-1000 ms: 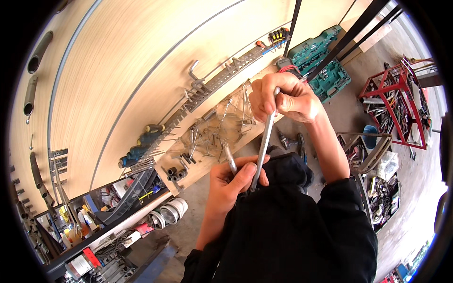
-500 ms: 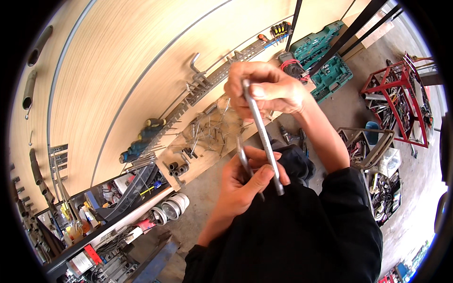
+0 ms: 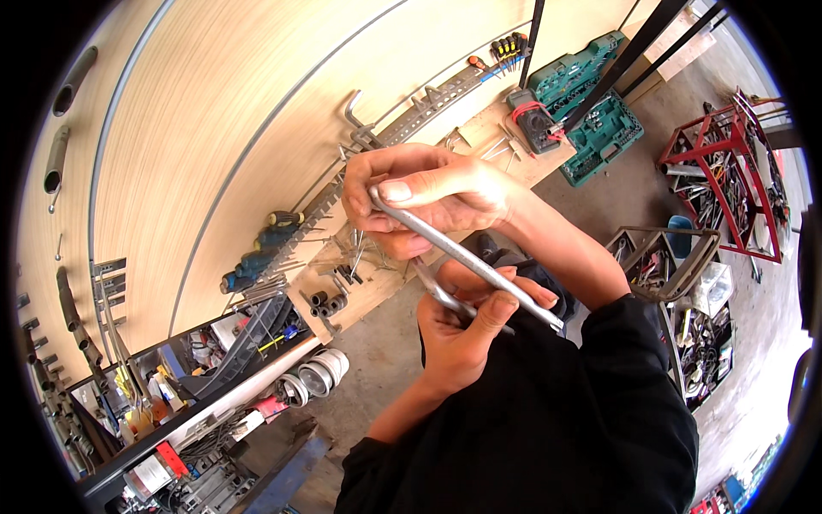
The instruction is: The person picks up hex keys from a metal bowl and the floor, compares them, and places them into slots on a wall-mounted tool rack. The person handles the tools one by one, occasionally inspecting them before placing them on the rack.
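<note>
My right hand (image 3: 437, 193) is closed round the upper end of a long silver hex key (image 3: 467, 257), the thumb pressed along it near its bend. Slanting down to the right, this key passes between the thumb and fingers of my left hand (image 3: 462, 338). A second, shorter-looking bent metal rod, apparently another hex key (image 3: 441, 297), sits in my left hand's grip beneath the first, roughly parallel to it. My left fingers partly hide this second key. Both hands are held above the bench, in front of my black clothing.
Behind my hands runs a wooden bench (image 3: 355, 313) with sockets (image 3: 328, 303) and loose hex keys. A perforated metal rack (image 3: 437, 107) lines the panel. A multimeter (image 3: 535, 126) and green socket case (image 3: 604, 137) lie beyond. Right stand a red tool rack (image 3: 715, 184) and metal crate (image 3: 668, 257).
My right hand has moved left and down, tipping the long hex key from steep to a flatter slant. My left hand has shifted slightly right, and its key also lies flatter.
</note>
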`<control>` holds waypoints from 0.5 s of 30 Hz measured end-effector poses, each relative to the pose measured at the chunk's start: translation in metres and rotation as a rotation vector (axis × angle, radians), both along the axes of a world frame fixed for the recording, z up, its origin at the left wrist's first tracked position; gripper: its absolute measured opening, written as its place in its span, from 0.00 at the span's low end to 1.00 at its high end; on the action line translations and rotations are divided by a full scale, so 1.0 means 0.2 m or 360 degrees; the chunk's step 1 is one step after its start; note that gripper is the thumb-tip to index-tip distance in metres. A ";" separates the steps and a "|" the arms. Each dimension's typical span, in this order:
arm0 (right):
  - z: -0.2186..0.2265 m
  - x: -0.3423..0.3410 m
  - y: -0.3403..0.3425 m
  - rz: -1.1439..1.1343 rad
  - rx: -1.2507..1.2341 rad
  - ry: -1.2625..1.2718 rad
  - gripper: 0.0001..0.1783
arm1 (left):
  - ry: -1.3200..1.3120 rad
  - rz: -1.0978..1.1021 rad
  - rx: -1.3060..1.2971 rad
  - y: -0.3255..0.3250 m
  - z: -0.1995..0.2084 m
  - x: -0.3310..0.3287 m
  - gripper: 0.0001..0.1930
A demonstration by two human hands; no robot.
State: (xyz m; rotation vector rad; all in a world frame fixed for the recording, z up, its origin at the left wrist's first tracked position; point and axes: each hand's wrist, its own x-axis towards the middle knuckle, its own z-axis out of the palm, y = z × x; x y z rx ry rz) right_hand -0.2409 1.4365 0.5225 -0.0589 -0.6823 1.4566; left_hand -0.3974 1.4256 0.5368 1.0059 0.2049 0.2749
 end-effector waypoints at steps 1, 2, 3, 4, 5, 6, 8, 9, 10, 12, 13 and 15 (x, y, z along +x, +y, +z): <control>0.00 -0.01 0.00 0.0026 0.0011 0.0015 0.14 | 0.0003 0.0015 0.0013 0.00 0.00 0.00 0.12; 0.00 -0.02 0.01 0.0052 0.0024 0.0033 0.14 | 0.0008 0.0031 0.0026 -0.01 0.00 0.00 0.12; 0.00 -0.02 0.02 0.0078 0.0037 0.0050 0.14 | 0.0015 0.0040 0.0047 -0.01 -0.01 0.00 0.13; 0.01 -0.03 0.02 0.0077 0.0032 0.0052 0.14 | 0.0002 0.0060 0.0058 -0.01 -0.01 0.00 0.13; 0.01 -0.04 0.02 0.0080 0.0028 0.0056 0.14 | -0.0011 0.0084 0.0069 -0.01 -0.02 0.00 0.13; 0.02 -0.06 0.03 0.0083 0.0024 0.0060 0.14 | -0.0045 0.0118 0.0071 -0.03 -0.03 0.01 0.13; 0.03 -0.09 0.05 0.0065 0.0057 0.0026 0.16 | -0.0090 0.0166 0.0080 -0.04 -0.04 0.01 0.13; 0.03 -0.10 0.05 0.0056 0.0074 0.0008 0.16 | -0.0102 0.0181 0.0088 -0.05 -0.05 0.01 0.13; 0.04 -0.11 0.05 0.0066 0.0051 -0.0002 0.17 | -0.0104 0.0182 0.0101 -0.05 -0.05 0.01 0.14; 0.05 -0.13 0.06 0.0088 0.0087 -0.0029 0.17 | -0.0100 0.0170 0.0138 -0.04 -0.04 0.00 0.14; 0.05 -0.14 0.07 0.0099 0.0106 -0.0043 0.17 | -0.0097 0.0175 0.0147 -0.04 -0.03 0.00 0.14; 0.05 -0.16 0.07 0.0176 0.0052 -0.0027 0.17 | -0.0090 0.0204 0.0152 -0.05 -0.03 0.00 0.14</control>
